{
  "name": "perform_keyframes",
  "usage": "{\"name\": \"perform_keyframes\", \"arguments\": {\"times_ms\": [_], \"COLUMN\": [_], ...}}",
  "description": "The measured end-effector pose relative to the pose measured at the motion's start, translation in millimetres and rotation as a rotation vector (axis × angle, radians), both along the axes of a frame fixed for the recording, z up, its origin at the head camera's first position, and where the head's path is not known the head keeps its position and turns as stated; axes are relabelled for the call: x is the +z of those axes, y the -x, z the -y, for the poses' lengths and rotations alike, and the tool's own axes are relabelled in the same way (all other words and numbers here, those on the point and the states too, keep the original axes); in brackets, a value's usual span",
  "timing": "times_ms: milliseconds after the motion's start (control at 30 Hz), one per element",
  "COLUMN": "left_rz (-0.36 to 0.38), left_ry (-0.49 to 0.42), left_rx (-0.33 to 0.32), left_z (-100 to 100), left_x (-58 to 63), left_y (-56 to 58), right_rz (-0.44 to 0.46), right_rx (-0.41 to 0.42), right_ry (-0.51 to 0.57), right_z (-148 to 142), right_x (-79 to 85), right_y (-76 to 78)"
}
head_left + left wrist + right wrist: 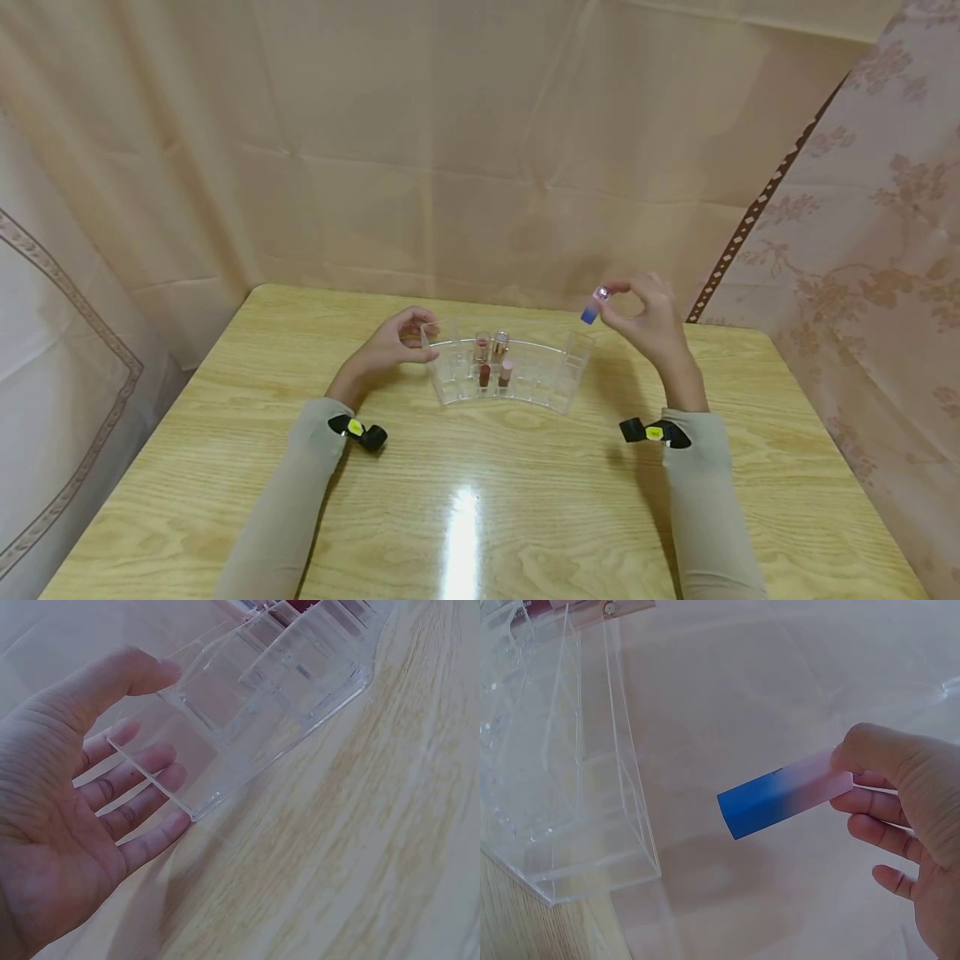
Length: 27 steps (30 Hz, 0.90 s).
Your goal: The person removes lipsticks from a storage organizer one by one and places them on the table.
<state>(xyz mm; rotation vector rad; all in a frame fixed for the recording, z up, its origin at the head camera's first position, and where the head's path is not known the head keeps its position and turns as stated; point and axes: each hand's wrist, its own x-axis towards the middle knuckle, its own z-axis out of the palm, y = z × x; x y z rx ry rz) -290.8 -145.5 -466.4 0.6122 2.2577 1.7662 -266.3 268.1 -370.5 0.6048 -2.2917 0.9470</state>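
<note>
A clear tiered lipstick organizer (532,379) with a curved shape stands on the table. At its left end, my left hand (401,339) holds the side between thumb and fingers; the fingers (154,761) show partly through the clear plastic in the left wrist view. My right hand (647,317) pinches a lipstick tube (780,793) by its pink end, in the air beyond the organizer's right end. The tube fades from pink to blue, and its blue end tilts down toward the organizer. Several lipsticks, among them a pink-capped one (507,369) and a dark red one (484,375), stand in the middle compartments.
The wood-grain table (540,508) extends in front of the organizer. A beige curtain (450,167) hangs right behind the table's far edge, and a floral cloth (862,250) hangs at the right. Black straps with small cameras (372,437) sit on both wrists.
</note>
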Motion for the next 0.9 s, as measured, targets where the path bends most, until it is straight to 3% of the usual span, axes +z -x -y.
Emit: {"name": "perform_keyframes", "arguments": {"times_ms": [300, 900], "left_rz": [0.022, -0.010], "left_ry": [0.001, -0.003], "left_rx": [-0.006, 0.014], "left_z": [2, 2], "left_x": [1.3, -5.9], "left_y": [-1.3, 3.5], "right_rz": [0.021, 0.084], "right_rx": [-0.007, -0.058], "right_ry": [0.019, -0.015], "right_z": [-9, -21], "right_x": [-4.0, -20.0], "right_y": [5.2, 15.5]}}
